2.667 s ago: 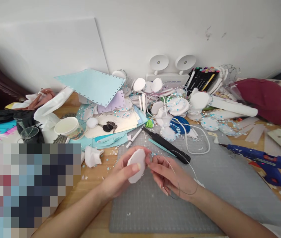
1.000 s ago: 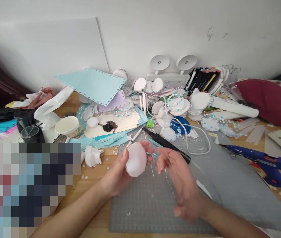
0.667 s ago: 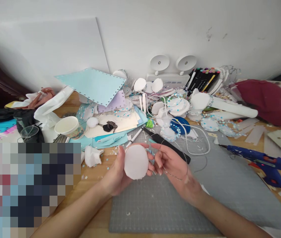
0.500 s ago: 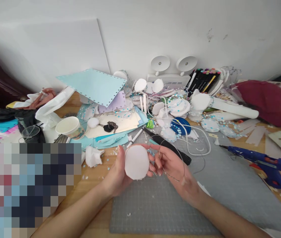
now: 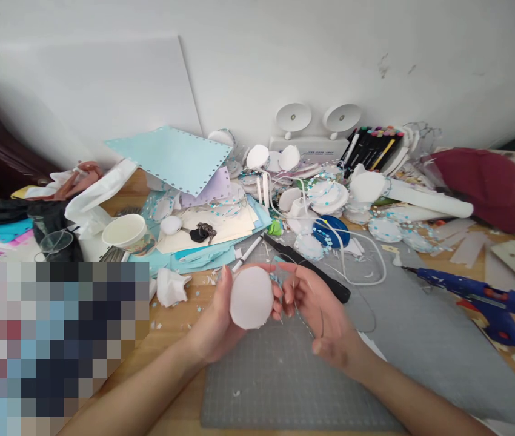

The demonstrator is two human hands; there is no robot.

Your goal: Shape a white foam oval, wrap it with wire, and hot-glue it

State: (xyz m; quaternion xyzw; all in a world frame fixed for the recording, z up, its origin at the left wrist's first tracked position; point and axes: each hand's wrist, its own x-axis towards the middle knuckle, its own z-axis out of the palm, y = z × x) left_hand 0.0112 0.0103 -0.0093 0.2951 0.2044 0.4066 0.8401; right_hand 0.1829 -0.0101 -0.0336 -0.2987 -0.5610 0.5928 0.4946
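Note:
My left hand (image 5: 215, 320) grips a round white paper dome (image 5: 251, 297) and holds it above the near edge of a grey cutting mat (image 5: 285, 375). Right beside it, my right hand (image 5: 316, 315) has its fingers curled around a thin wire loop (image 5: 320, 320), palm turned toward me. The fingertips of both hands nearly touch at the dome's right rim. Part of the wire is hidden behind my right fingers.
A blue hot glue gun (image 5: 480, 298) lies at the right. A black tool (image 5: 305, 275) and a white pen (image 5: 246, 253) lie just beyond my hands. A paper cup (image 5: 126, 233), light blue sheets (image 5: 171, 156), white paper domes (image 5: 330, 194), markers (image 5: 371, 142) and a maroon cap (image 5: 485, 181) crowd the back.
My left hand turned the white dome so its round face points at me. My right hand swung out, came back beside the dome, and the wire loop moved with it.

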